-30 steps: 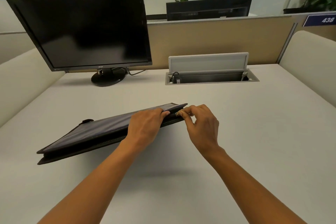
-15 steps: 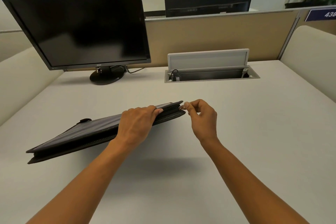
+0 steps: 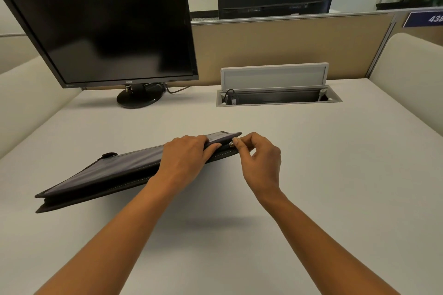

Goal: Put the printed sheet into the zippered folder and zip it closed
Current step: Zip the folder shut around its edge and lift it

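Note:
A black zippered folder point(image 3: 115, 175) lies on the white desk point(image 3: 335, 175), its right end raised off the surface. My left hand point(image 3: 187, 158) presses down on the folder's top near that right end, fingers curled over the edge. My right hand point(image 3: 259, 160) pinches the small metal zipper pull point(image 3: 231, 144) at the folder's right corner between thumb and forefinger. The folder's left end gapes slightly. The printed sheet is not visible.
A black monitor point(image 3: 107, 31) on a round stand occupies the back left. An open cable tray point(image 3: 278, 98) with its lid raised is set into the desk at the back. Cream padded partitions flank both sides.
My right hand has stayed at the folder's right corner, keeping its pinch on the zipper pull. The left hand shifted slightly along the folder's top. The view tilted a little.

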Demonstrator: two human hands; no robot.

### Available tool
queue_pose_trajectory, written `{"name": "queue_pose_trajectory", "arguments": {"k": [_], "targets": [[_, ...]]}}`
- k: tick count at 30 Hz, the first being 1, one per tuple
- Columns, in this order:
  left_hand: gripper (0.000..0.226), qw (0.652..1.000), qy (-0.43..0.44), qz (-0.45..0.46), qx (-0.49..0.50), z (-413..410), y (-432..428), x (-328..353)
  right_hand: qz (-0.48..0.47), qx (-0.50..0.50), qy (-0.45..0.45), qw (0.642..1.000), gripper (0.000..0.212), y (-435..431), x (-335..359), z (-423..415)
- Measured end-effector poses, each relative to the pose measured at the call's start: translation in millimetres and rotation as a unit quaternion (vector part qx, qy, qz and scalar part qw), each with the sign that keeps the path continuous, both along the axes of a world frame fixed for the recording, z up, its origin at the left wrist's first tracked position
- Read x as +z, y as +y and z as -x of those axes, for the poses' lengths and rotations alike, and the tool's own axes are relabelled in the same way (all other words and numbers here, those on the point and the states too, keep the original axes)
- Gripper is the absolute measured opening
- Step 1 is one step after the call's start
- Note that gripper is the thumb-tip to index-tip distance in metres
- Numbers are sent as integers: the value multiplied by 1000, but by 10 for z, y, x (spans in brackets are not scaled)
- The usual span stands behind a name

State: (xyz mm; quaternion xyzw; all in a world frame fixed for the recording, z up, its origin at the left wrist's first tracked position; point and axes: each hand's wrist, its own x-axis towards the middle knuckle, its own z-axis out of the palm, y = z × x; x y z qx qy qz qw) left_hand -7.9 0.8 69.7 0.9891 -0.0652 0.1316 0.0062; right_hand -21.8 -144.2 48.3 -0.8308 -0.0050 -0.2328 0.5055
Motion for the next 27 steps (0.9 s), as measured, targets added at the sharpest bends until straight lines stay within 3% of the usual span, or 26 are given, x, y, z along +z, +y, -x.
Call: {"name": "queue_pose_trajectory", "arguments": {"k": [10,17,22,27], "targets": [[52,998,23,-49,-15,-29,-93,11,79,-15,-69,994,12,69,-82,115],[50,996,-16,-84,-16,9,-86,5,170,-28,-157,973,12,111,-92,87],[51,997,-55,-53,-17,67,-72,37,42,-18,-47,998,14,73,-26,52],[41,994,-104,-10,-40,111,-32,31,-100,-6,32,994,17,-5,-18,-27]]}}
